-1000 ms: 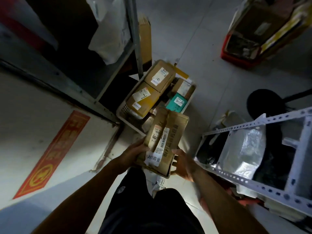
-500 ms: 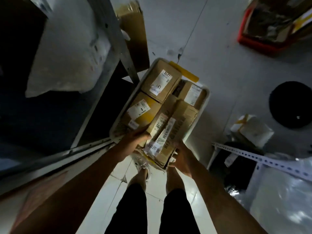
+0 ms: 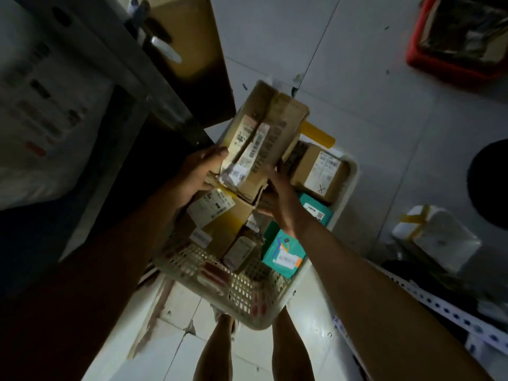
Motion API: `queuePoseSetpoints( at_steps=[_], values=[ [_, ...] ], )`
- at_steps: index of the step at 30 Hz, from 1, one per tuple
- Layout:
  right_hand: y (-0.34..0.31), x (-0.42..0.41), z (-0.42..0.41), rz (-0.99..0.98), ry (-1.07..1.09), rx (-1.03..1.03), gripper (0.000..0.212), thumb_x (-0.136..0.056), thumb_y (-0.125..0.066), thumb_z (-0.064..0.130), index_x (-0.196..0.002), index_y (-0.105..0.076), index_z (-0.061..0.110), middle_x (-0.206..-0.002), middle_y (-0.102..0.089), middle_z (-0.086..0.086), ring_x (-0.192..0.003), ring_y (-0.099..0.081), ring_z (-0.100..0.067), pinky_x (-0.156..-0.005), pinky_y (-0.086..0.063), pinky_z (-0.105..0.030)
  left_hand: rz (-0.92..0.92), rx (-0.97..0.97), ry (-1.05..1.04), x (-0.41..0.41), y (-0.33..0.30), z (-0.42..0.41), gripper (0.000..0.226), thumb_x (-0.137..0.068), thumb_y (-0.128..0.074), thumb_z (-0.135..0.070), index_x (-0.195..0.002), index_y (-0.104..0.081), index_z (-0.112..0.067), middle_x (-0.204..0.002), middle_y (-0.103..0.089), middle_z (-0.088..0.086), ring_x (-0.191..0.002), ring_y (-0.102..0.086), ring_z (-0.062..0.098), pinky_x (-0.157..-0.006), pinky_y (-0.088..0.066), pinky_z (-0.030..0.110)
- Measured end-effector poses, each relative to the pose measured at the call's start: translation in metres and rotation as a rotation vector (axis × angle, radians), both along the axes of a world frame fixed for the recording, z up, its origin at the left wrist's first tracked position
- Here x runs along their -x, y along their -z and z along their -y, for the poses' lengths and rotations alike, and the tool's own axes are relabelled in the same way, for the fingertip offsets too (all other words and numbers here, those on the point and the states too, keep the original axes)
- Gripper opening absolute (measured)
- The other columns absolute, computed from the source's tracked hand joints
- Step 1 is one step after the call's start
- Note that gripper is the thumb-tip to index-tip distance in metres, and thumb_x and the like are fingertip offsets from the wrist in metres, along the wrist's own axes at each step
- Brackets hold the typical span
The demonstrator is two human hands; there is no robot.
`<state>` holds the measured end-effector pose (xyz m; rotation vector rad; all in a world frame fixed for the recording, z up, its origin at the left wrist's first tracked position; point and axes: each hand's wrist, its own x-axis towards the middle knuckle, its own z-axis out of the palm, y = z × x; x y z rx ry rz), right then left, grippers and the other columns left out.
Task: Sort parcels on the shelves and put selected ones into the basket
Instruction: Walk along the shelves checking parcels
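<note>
A worn brown cardboard parcel point(image 3: 264, 138) with white barcode labels is held over the white plastic basket point(image 3: 247, 295) on the floor. My left hand point(image 3: 198, 177) grips its near left corner and my right hand point(image 3: 277, 193) supports its near right edge from below. Inside the basket lie several brown boxes, such as one with a white label point(image 3: 319, 174) at the far right and another point(image 3: 217, 213) under the held parcel, plus teal packets point(image 3: 283, 254).
A metal shelf unit point(image 3: 154, 86) with a large cardboard box point(image 3: 192, 50) stands at the left. A red crate point(image 3: 450, 59) sits at the top right, a white taped parcel point(image 3: 437, 237) and a perforated shelf rail point(image 3: 428, 301) at the right.
The camera has moved closer over the basket. The held parcel has travelled forward, from the basket's near end to above its far half, with both hands still on it.
</note>
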<state>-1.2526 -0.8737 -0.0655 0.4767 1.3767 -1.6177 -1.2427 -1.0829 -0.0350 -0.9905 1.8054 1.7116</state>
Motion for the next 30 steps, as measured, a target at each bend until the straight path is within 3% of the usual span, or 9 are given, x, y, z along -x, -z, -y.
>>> queuePoseSetpoints(
  at_steps=[3, 8, 12, 16, 19, 23, 26, 28, 30],
  values=[
    [0.005, 0.012, 0.012, -0.048, 0.019, 0.010, 0.074, -0.096, -0.055, 0.055, -0.157, -0.014, 0.049, -0.163, -0.029, 0.007, -0.136, -0.040, -0.020, -0.109, -0.045, -0.055, -0.071, 0.061, 0.028, 0.023, 0.021, 0.015, 0.035, -0.096, -0.056, -0.051, -0.129, -0.061, -0.038, -0.119, -0.068, -0.006, -0.104, -0.068, 0.014, -0.090, -0.057, 0.046],
    [0.002, 0.009, 0.016, 0.009, -0.084, -0.057, 0.085, -0.095, -0.061, 0.050, -0.160, -0.007, 0.041, -0.165, -0.027, 0.001, -0.146, -0.032, -0.024, -0.110, -0.044, -0.052, -0.168, 0.236, 0.100, 0.028, 0.044, 0.012, 0.029, -0.106, -0.046, -0.025, -0.131, -0.062, -0.023, -0.118, -0.068, -0.001, -0.102, -0.069, 0.013, -0.080, -0.058, 0.024],
    [-0.018, 0.000, 0.015, 0.031, -0.063, -0.139, 0.073, -0.100, -0.060, 0.032, -0.160, -0.019, 0.033, -0.158, -0.039, -0.007, -0.141, -0.042, -0.029, -0.103, -0.049, -0.044, -0.145, 0.272, 0.062, 0.012, 0.034, 0.005, 0.033, -0.103, -0.052, -0.022, -0.136, -0.056, -0.021, -0.136, -0.059, 0.004, -0.121, -0.060, 0.020, -0.093, -0.054, 0.035],
    [-0.055, -0.010, 0.010, 0.071, -0.083, -0.283, 0.048, -0.101, -0.061, 0.019, -0.147, -0.048, 0.017, -0.114, -0.065, -0.010, -0.097, -0.065, -0.024, -0.082, -0.053, -0.035, -0.155, 0.273, 0.011, -0.014, -0.019, -0.003, 0.021, -0.098, -0.059, -0.010, -0.115, -0.059, -0.021, -0.123, -0.060, 0.000, -0.116, -0.060, 0.020, -0.093, -0.052, 0.033],
    [-0.096, -0.025, -0.004, 0.040, -0.143, -0.362, 0.030, -0.100, -0.062, 0.016, -0.129, -0.056, 0.012, -0.079, -0.060, -0.002, -0.060, -0.052, -0.013, -0.055, -0.041, -0.024, -0.124, 0.265, -0.005, -0.040, -0.068, -0.006, 0.011, -0.096, -0.064, -0.014, -0.102, -0.063, -0.022, -0.117, -0.066, 0.005, -0.111, -0.063, 0.024, -0.095, -0.054, 0.044],
    [-0.158, -0.052, -0.015, -0.142, -0.316, -0.494, 0.037, -0.098, -0.061, 0.017, -0.134, -0.057, 0.010, -0.103, -0.061, -0.005, -0.082, -0.059, -0.017, -0.074, -0.054, -0.033, -0.118, 0.243, 0.021, -0.089, -0.141, -0.024, 0.011, -0.087, -0.066, -0.018, -0.084, -0.061, -0.027, -0.088, -0.064, 0.006, -0.089, -0.061, 0.027, -0.083, -0.051, 0.040],
    [-0.209, -0.066, -0.015, -0.238, -0.447, -0.533, 0.031, -0.098, -0.061, 0.013, -0.129, -0.057, 0.016, -0.108, -0.055, -0.002, -0.075, -0.052, -0.003, -0.066, -0.048, -0.012, -0.138, 0.364, 0.211, -0.130, -0.178, -0.025, 0.007, -0.087, -0.068, -0.023, -0.092, -0.064, -0.026, -0.089, -0.065, 0.005, -0.085, -0.066, 0.029, -0.074, -0.049, 0.026],
    [-0.230, -0.079, -0.011, -0.231, -0.491, -0.506, 0.038, -0.097, -0.064, 0.010, -0.134, -0.056, 0.007, -0.111, -0.056, -0.005, -0.081, -0.057, -0.010, -0.070, -0.051, -0.020, -0.148, 0.404, 0.250, -0.151, -0.201, -0.026, 0.022, -0.083, -0.067, -0.033, -0.104, -0.068, -0.025, -0.099, -0.069, 0.005, -0.098, -0.069, 0.031, -0.083, -0.055, 0.035],
    [-0.256, -0.092, -0.005, -0.263, -0.543, -0.475, 0.040, -0.097, -0.065, 0.015, -0.135, -0.056, 0.007, -0.115, -0.060, -0.009, -0.098, -0.061, -0.022, -0.082, -0.054, -0.034, -0.156, 0.434, 0.227, -0.171, -0.224, -0.030, 0.022, -0.090, -0.059, -0.022, -0.105, -0.073, -0.015, -0.102, -0.072, 0.002, -0.096, -0.070, 0.023, -0.085, -0.058, 0.036]
  ],
)
